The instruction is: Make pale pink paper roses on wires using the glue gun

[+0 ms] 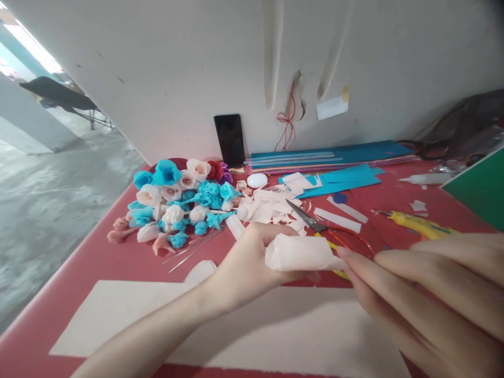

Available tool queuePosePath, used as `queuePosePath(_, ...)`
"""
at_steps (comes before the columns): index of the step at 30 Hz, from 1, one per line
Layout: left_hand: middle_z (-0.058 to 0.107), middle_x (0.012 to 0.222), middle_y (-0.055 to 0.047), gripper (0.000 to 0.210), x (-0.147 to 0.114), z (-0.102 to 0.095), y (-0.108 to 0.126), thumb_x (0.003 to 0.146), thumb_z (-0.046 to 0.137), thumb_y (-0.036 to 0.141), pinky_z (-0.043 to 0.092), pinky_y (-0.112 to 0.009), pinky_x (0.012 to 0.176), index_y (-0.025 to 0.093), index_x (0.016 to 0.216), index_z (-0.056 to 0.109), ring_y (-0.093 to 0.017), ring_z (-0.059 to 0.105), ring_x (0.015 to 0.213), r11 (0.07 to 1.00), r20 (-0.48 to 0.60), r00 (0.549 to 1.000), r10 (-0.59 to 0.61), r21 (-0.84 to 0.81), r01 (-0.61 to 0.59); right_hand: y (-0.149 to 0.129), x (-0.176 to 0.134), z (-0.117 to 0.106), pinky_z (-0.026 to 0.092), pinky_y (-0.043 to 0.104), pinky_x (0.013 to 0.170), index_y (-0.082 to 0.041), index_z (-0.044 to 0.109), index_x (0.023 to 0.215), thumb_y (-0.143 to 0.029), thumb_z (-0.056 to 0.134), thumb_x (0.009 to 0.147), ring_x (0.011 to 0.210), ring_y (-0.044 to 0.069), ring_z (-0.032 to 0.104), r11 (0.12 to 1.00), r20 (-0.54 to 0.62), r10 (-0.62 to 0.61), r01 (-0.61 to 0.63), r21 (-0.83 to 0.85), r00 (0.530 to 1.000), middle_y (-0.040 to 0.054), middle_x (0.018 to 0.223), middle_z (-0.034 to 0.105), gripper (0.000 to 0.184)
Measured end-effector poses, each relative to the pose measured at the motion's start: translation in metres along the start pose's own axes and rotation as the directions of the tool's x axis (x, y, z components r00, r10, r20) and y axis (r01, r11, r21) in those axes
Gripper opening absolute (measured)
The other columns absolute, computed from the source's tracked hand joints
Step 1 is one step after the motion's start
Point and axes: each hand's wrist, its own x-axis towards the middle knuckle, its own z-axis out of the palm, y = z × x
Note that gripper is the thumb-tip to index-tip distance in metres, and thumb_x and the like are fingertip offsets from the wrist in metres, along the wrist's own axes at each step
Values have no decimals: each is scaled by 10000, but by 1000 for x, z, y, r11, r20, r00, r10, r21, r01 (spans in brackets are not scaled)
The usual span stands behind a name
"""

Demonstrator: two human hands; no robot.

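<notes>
In the head view my left hand (248, 262) is closed around a white crepe paper flower (301, 253), which lies sideways with its petals toward my palm. My right hand (425, 299) looms large at the right, pinching the flower's narrow twisted end between thumb and fingertips. Some of the left fingers are hidden behind the flower. Just beyond my hands are scissors (311, 218) with red-orange and yellow handles, their blades lying over white paper scraps (263, 207). Below both hands a long pale paper strip (275, 336) covers the front of the red table (35, 349).
Finished blue, white and pink paper flowers (171, 191) are heaped at the left. A phone (230, 139) leans on the wall behind. Blue paper (342, 181) lies at the back. A yellow glue gun (421, 226) sits at the right, near a green board (480, 189).
</notes>
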Motion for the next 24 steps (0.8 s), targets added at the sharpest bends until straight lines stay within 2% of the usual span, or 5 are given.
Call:
queuePosePath(7,707,650,-20,177,-2,-2,6,732,640,266,473,-155,600,128,646,712,-101,616,622,989,288,946,-151,53,141,8,6,3,340,381,652,-175,599,867,-205,547,910,655,190,504,999,-23,39,-40,-7,999,0,685,591,73)
queuePosePath(10,740,741,-38,183,-4,1,3,777,612,279,504,-187,668,148,727,731,-118,646,676,994,381,920,-91,-17,105,12,9,4,347,353,637,-165,592,793,-180,590,872,674,188,519,999,-74,39,-38,13,996,16,674,578,80)
queuePosePath(15,745,783,-24,138,-4,6,-5,796,624,251,528,-195,732,164,775,729,-127,677,766,967,183,977,106,-249,-59,7,2,5,370,320,591,-206,643,823,-345,563,882,704,201,550,997,-67,64,-61,47,996,26,637,549,171)
queuePosePath(20,745,888,-22,144,-2,10,-9,774,657,234,533,-205,751,174,882,731,-151,675,853,962,-30,972,233,-141,-235,4,4,5,365,322,577,-219,649,836,-363,559,882,689,204,551,997,-57,61,-58,49,997,23,615,544,176)
queuePosePath(24,742,925,-12,156,-3,11,-12,769,660,206,520,-223,805,184,904,735,-158,668,874,938,-97,938,332,-73,-340,7,11,2,333,333,591,-202,636,784,-226,572,879,636,179,534,998,-50,22,-19,54,999,4,611,560,117)
